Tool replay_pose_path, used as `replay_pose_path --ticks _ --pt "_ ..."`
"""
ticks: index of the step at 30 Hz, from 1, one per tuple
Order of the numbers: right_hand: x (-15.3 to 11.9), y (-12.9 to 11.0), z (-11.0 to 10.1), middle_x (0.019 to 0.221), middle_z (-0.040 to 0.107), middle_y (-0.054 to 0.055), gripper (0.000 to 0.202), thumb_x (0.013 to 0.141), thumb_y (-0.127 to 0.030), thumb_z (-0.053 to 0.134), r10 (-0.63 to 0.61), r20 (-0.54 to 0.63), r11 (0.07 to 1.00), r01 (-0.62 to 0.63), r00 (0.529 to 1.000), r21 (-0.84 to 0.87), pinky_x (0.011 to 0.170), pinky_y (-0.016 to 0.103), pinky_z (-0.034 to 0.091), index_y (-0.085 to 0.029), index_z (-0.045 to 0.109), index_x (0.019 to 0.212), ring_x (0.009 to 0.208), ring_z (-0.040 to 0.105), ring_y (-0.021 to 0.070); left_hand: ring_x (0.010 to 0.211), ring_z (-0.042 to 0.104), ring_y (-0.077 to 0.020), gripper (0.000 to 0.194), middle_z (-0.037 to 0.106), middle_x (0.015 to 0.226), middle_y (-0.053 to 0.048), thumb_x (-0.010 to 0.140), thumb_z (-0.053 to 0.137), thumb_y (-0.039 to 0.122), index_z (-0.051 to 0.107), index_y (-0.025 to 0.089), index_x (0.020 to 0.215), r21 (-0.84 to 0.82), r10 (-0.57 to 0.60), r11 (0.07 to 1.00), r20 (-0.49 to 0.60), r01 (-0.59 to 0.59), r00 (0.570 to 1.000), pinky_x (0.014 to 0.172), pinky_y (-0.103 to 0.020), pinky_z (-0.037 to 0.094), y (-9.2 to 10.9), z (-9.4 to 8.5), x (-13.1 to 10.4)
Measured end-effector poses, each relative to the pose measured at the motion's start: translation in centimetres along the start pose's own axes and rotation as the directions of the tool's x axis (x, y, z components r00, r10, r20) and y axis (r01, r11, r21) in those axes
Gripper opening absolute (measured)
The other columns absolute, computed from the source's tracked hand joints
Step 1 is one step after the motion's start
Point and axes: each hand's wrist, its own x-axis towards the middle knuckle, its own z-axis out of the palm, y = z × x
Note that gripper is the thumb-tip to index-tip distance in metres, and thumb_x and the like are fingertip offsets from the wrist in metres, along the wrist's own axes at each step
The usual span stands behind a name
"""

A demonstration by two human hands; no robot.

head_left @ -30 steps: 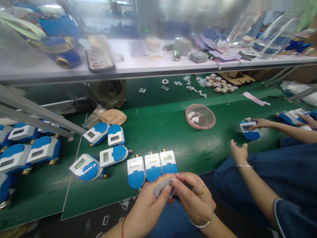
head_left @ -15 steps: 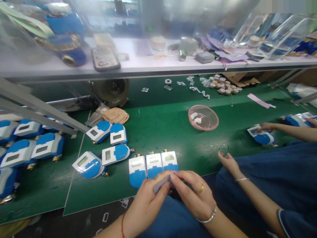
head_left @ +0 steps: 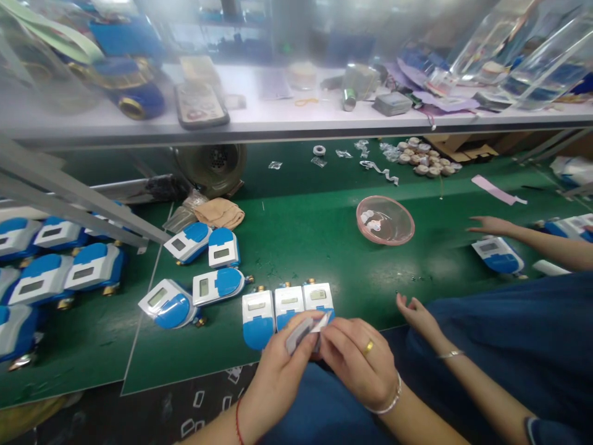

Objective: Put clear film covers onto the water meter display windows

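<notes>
My left hand (head_left: 280, 358), with a red string at the wrist, is closed round a small grey stack (head_left: 299, 335) at the table's front edge. Touching the stack's right end, my right hand (head_left: 359, 355) pinches a thin white piece (head_left: 323, 321) that sticks up from it. Just beyond my hands stand three blue-and-white meters side by side: a left one (head_left: 258, 318), a middle one (head_left: 290, 303) and a right one (head_left: 319, 296), whose lower part is partly hidden by my fingers.
Several more meters (head_left: 217, 287) lie to the left, near a tan cloth (head_left: 220, 213). A pink-rimmed bowl (head_left: 385, 220) holds small white pieces. At the right, another person's hands (head_left: 419, 318) are near a meter (head_left: 498, 254). A shelf (head_left: 278, 123) crosses behind.
A white piece now stands up from the grey stack between my fingers. The other person's far hand has lifted off the meter and moved beyond it; the nearer hand has shifted slightly left.
</notes>
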Motion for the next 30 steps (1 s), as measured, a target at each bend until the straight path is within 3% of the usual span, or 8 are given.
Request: replay_pose_path --ticks 3,7,11,14,19,23,27,30 --pt "-1.2 -1.3 1.2 0.065 0.065 0.004 0.014 0.077 -0.003 0.063 0.357 0.007 0.929 -0.356 0.934 0.104 0.052 0.024 0.048 -0.016 0.068 0.077 0.051 0.055 0.0121 0.107 0.066 -0.0189 0.027 0.071 0.113 -0.005 0.087 0.053 0.016 0.060 0.023 0.112 -0.074 0.017 0.997 -0.124 -0.027 0.992 0.096 -0.030 0.050 -1.7 0.8 0.1" --pt "-3.2 -2.4 3.5 0.046 0.046 -0.004 0.023 0.085 -0.023 0.058 0.704 0.233 0.591 -0.735 0.671 0.333 0.035 0.020 0.033 -0.015 0.059 0.064 0.037 0.038 0.0082 0.103 0.069 -0.0197 0.038 0.068 0.110 -0.005 0.080 0.046 0.003 0.047 0.024 0.112 -0.098 0.108 0.987 -0.189 -0.128 0.976 0.088 -0.035 0.056 -3.5 2.0 0.0" --pt "-4.4 -2.1 4.2 0.043 0.036 -0.007 0.041 0.084 -0.046 0.057 0.791 0.448 0.200 -0.867 0.418 0.456 0.034 0.021 0.030 -0.017 0.052 0.056 0.036 0.029 0.0069 0.101 0.068 -0.0191 0.032 0.064 0.112 -0.007 0.086 0.044 0.003 0.045 0.025 0.108 0.052 0.288 0.957 -0.193 -0.284 0.938 0.081 -0.032 0.058 -4.5 2.2 -0.2" --pt "-4.7 -1.5 2.7 0.048 0.042 -0.005 0.041 0.075 -0.052 0.070 0.851 0.422 0.063 -0.858 0.313 0.510 0.041 0.020 0.032 -0.015 0.057 0.063 0.042 0.035 0.0066 0.101 0.065 -0.0167 0.034 0.064 0.109 -0.005 0.083 0.049 0.000 0.053 0.024 0.106 0.257 0.500 0.851 -0.125 -0.459 0.857 0.089 -0.030 0.054 -5.0 1.2 -0.2" --pt "-4.6 -1.3 -0.1 0.053 0.046 -0.006 0.042 0.067 -0.055 0.077 0.921 0.295 0.036 -0.810 0.254 0.585 0.044 0.018 0.031 -0.017 0.061 0.072 0.046 0.037 0.0057 0.117 0.057 -0.0196 0.045 0.064 0.121 -0.009 0.078 0.057 -0.006 0.063 0.022 0.113 0.514 0.736 0.548 0.077 -0.659 0.672 0.106 -0.033 0.043 -6.3 0.0 0.1" --pt "-5.3 -1.4 -0.3 0.048 0.049 -0.005 0.038 0.066 -0.048 0.081 0.913 0.329 0.016 -0.830 0.239 0.558 0.041 0.019 0.030 -0.015 0.064 0.069 0.041 0.038 0.0056 0.118 0.057 -0.0232 0.035 0.065 0.123 -0.012 0.085 0.059 0.003 0.063 0.022 0.115 0.587 0.763 0.449 0.140 -0.673 0.631 0.101 -0.039 0.048 -7.4 0.4 -0.1" --pt "-6.9 -0.4 -0.4 0.048 0.050 -0.004 0.034 0.073 -0.047 0.077 0.903 0.361 0.011 -0.855 0.231 0.519 0.043 0.020 0.032 -0.015 0.065 0.072 0.043 0.041 0.0065 0.122 0.057 -0.0253 0.031 0.058 0.130 -0.014 0.087 0.053 0.003 0.058 0.022 0.111 0.590 0.708 0.540 0.068 -0.601 0.703 0.099 -0.041 0.051 -7.6 1.4 -1.5" --pt "-8.1 0.8 -0.5 0.048 0.049 -0.005 0.035 0.074 -0.047 0.076 0.890 0.402 -0.010 -0.873 0.215 0.488 0.044 0.020 0.031 -0.014 0.064 0.073 0.044 0.040 0.0067 0.112 0.064 -0.0244 0.021 0.057 0.126 -0.013 0.090 0.051 0.006 0.052 0.022 0.104 0.322 0.421 0.883 -0.225 -0.341 0.879 0.093 -0.042 0.054 -7.9 2.6 -2.6"
